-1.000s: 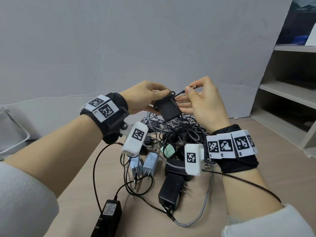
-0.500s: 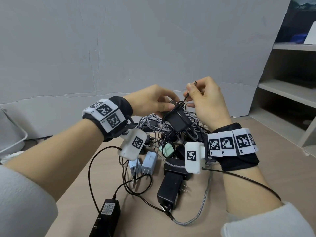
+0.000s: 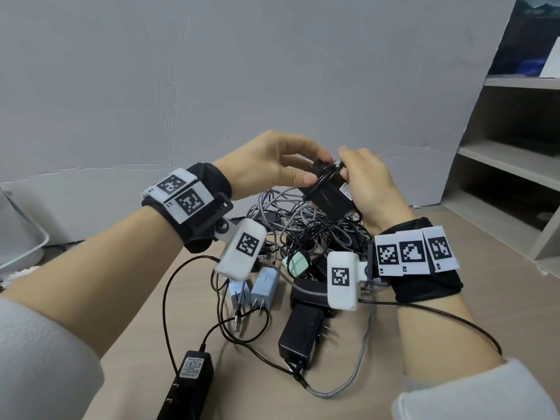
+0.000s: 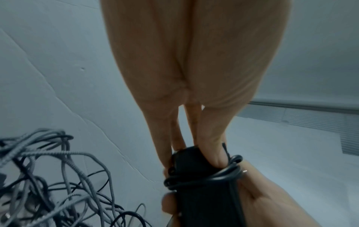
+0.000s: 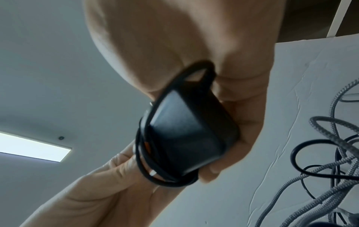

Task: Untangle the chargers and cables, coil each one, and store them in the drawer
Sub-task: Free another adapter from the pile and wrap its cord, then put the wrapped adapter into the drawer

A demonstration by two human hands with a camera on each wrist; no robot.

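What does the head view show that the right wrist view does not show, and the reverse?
Only the head view shows the table with two pale blue plugs, a mint plug and the shelves. Only the right wrist view shows a ceiling light and the black charger's underside. Both show the black charger, wrapped in its thin cable, gripped by the left hand and right hand, and braided cables.

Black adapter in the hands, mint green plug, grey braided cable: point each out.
black adapter (image 3: 328, 197), head view, its side face.
mint green plug (image 3: 296, 263), head view, its top face.
grey braided cable (image 3: 362, 351), head view, its near loop.
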